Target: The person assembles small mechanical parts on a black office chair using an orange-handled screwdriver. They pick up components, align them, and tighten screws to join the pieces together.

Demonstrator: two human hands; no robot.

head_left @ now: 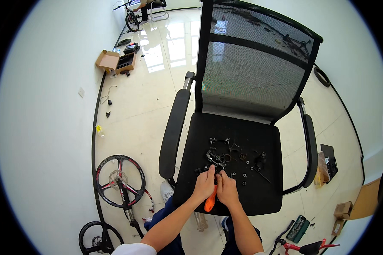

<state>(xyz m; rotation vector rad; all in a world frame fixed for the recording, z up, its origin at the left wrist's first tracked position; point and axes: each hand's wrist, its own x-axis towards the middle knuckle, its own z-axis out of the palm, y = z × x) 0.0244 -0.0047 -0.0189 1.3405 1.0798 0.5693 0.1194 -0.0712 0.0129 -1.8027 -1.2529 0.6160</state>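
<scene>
1. My left hand (205,183) and right hand (227,190) meet at the front edge of the black padded seat of the mesh-backed office chair (259,199).
2. My right fingers are clenched around the orange-handled screwdriver (210,203); its handle points to 6 o'clock.
3. My left fingers pinch a small black metal part (216,168) at 12 o'clock of my hands.
4. Loose black nuts and washers (241,175) lie at 2 o'clock on the seat.
5. A spoked black bicycle wheel (120,180) lies on the floor at 9 o'clock.

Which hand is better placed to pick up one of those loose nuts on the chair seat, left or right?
Probably the right hand: the loose nuts lie just to its right on the chair seat. The left hand sits farther away, fingers at the small black part and beside the orange-handled tool.
</scene>
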